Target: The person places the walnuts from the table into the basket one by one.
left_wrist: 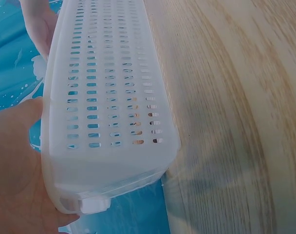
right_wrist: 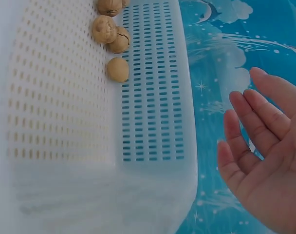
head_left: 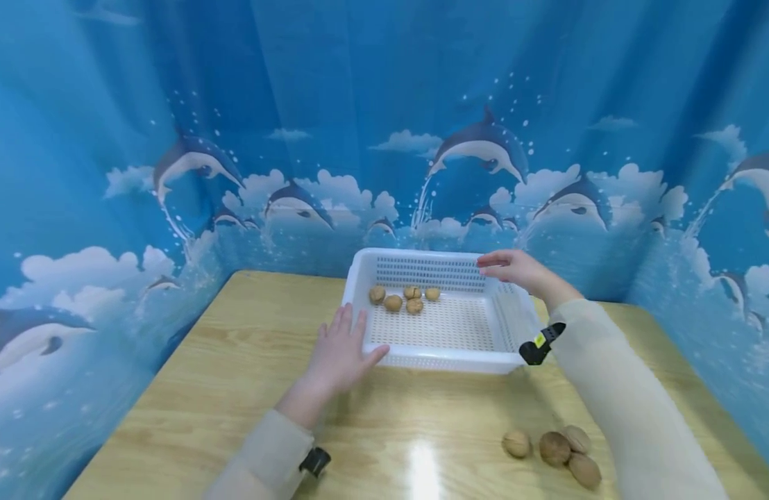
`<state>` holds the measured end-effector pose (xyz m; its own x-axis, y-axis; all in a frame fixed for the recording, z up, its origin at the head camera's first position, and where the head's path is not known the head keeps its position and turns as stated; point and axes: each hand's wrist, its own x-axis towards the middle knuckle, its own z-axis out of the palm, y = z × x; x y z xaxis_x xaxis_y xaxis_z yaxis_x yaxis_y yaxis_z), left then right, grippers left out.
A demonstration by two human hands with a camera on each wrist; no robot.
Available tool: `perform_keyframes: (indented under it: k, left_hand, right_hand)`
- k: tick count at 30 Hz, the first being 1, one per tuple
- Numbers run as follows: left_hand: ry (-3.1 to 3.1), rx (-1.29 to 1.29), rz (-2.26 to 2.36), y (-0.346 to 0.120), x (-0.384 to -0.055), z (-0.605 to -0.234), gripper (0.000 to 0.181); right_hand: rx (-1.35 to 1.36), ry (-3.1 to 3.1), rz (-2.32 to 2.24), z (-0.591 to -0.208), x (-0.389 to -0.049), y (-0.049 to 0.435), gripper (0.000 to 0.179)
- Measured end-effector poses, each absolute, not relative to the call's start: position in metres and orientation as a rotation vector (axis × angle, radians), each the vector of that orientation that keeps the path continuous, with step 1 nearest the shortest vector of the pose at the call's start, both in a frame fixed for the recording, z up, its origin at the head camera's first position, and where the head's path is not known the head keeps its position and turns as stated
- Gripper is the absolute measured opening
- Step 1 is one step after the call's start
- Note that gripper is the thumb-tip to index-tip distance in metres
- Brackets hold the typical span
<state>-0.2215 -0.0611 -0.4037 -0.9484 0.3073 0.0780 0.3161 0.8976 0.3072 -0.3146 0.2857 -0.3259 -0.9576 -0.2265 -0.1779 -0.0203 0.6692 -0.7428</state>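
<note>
A white plastic basket (head_left: 459, 357) with slotted walls stands on the wooden table, several walnuts (head_left: 393, 303) lying in its far left part. At the basket's near left corner is my left hand (head_left: 342, 351), fingers spread and straight against the rim, thumb along the near side. In the left wrist view this hand (left_wrist: 14, 161) lies over the rim's corner. My right hand (head_left: 516, 269) hovers by the far right corner, holding nothing. Its fingers are loosely bent and the palm shows in the right wrist view, where the hand (right_wrist: 269, 151) is apart from the basket wall (right_wrist: 153, 97).
Several more walnuts (head_left: 554, 448) lie on the table (head_left: 234, 389) at the front right, beside the right forearm. A blue curtain (head_left: 359, 104) printed with dolphins hangs behind the table and along both sides. Black wrist cameras sit on both sleeves.
</note>
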Motion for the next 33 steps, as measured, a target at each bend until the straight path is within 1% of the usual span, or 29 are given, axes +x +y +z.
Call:
perform_keyframes:
  k: [4, 12, 18, 28, 33]
  left_hand:
    - [-3.039, -0.493, -0.490, -0.062, -0.222, -0.403, 0.085]
    - [-3.049, -0.480, -0.465, -0.064, -0.225, -0.403, 0.084]
    - [-3.051, -0.503, -0.468, -0.063, -0.223, -0.403, 0.084]
    - [-3.051, -0.510, -0.474, -0.062, -0.219, -0.402, 0.085]
    - [-3.051, -0.508, -0.466, -0.063, -0.221, -0.402, 0.084]
  right_hand:
    - [-0.220, 2.620, -1.178, -0.324, -0.291, 0.299, 0.064]
    - [-0.219, 2.611, -1.252, -0.330, -0.251, 0.322, 0.061]
    - [-0.237, 2.609, -1.310, -0.343, -0.222, 0.335, 0.060]
    - [-0.274, 2.661, -1.325, -0.367, -0.182, 0.349, 0.049]
    - [-0.219, 2.617, -1.316, -0.377, -0.162, 0.361, 0.048]
